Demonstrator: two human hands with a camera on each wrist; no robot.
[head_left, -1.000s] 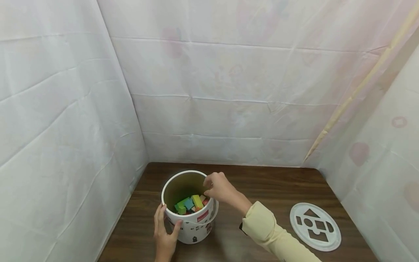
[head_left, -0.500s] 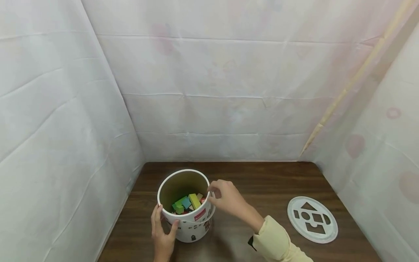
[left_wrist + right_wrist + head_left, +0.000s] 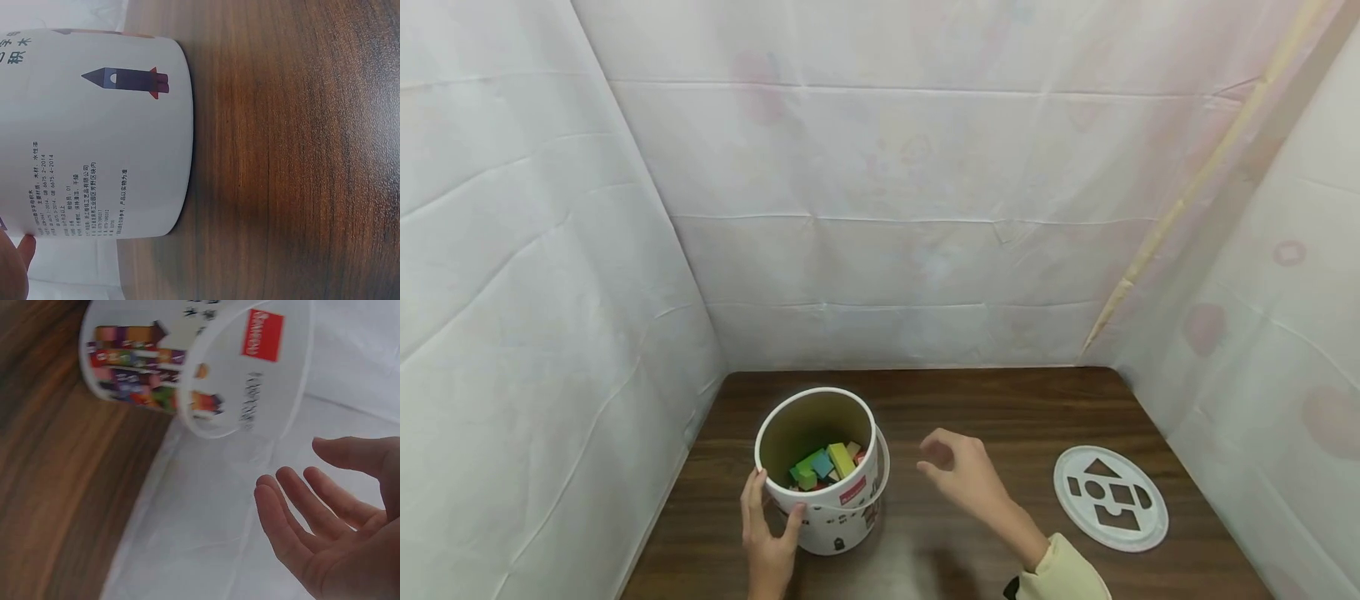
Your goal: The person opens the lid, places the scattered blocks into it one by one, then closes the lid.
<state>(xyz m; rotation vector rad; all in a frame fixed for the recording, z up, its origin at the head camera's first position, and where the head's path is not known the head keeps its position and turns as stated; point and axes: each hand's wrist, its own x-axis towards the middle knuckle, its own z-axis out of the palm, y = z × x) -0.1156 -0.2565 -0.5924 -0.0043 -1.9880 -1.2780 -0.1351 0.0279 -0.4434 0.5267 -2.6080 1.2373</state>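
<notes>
A white printed bucket (image 3: 838,521) stands upright on the table, with several colored wooden blocks (image 3: 823,465) inside, among them green, yellow and blue ones. My left hand (image 3: 767,550) rests against its near left side, fingers along the outer wall near the rim and thumb on the front. The left wrist view shows the bucket's printed wall (image 3: 106,137) and part of a finger. My right hand (image 3: 966,475) hovers to the right of the bucket, apart from it. In the right wrist view its fingers are loosely bent, with nothing between them.
A round white lid (image 3: 1111,500) with cut-out shapes lies flat on the right of the brown wooden table (image 3: 1000,400). The bucket's thin white handle (image 3: 883,475) hangs down on its front right side. Pale sheets (image 3: 880,267) surround the table.
My right hand has moved from the bucket's right rim away to the right and nearer to me. My left hand stays against the bucket. The camera view has shifted slightly.
</notes>
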